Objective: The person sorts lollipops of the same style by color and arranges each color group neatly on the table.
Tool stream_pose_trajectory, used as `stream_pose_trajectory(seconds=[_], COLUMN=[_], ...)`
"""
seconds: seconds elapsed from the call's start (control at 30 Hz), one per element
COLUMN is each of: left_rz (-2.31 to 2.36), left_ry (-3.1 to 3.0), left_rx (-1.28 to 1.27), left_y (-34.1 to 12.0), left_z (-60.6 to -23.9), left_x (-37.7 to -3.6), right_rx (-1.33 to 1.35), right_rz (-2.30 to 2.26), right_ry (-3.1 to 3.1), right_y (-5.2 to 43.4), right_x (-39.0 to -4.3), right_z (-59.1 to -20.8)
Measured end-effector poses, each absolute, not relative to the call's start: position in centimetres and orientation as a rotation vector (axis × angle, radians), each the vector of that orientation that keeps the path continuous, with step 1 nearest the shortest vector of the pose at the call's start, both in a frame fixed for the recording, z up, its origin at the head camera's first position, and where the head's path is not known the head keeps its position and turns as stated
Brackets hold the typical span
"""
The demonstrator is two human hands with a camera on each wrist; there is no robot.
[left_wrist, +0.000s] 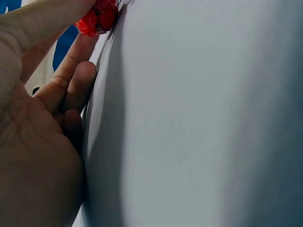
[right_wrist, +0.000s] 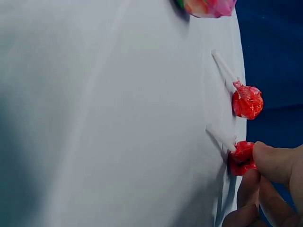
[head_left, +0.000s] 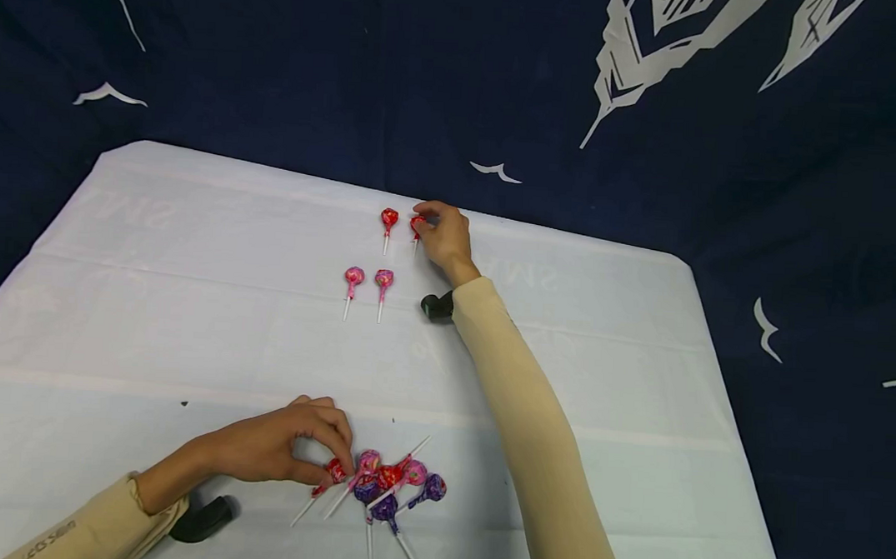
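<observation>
Near pile (head_left: pixel 387 481): roughly six wrapped lollipops, red, pink and purple, sticks crossed, on the white table cover (head_left: pixel 154 300). Left hand (head_left: pixel 291 444) pinches one red lollipop (head_left: pixel 333 471) at the pile's left edge. Two pink lollipops (head_left: pixel 368 280) lie side by side mid-table. Far row: one red lollipop lying free (head_left: pixel 389 220); just beside it a second red lollipop (head_left: pixel 416 226), gripped at its head by right hand (head_left: pixel 444 236).
</observation>
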State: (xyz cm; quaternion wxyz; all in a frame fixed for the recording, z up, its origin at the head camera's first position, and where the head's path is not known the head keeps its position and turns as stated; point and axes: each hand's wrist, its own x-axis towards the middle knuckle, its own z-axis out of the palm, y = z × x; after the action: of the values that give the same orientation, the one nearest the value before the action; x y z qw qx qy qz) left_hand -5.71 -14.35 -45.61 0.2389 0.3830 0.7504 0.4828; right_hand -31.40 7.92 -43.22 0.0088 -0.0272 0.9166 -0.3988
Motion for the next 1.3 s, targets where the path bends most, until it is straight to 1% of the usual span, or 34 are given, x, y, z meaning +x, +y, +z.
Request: stream_pose_trajectory(seconds=[0.37, 1.03, 1.3], left_rz=[1.341, 1.35, 1.334], left_ry=[2.048, 2.029, 2.046], left_rx=[1.064, 1.055, 1.043], left_y=[-14.41, -14.52, -14.53], left_z=[-45.66, -45.72, -45.64], left_x=[-5.76, -5.68, -5.73], right_rx=[-0.056, -0.14, -0.156], right_rz=[-1.166, -1.189, -1.215], right_ry=[2.866, 2.849, 2.851], right_y=[8.1, 8.07, 8.29], right_x=[-31.44, -31.59, -31.42], right_z=[-43.27, -43.53, -42.95])
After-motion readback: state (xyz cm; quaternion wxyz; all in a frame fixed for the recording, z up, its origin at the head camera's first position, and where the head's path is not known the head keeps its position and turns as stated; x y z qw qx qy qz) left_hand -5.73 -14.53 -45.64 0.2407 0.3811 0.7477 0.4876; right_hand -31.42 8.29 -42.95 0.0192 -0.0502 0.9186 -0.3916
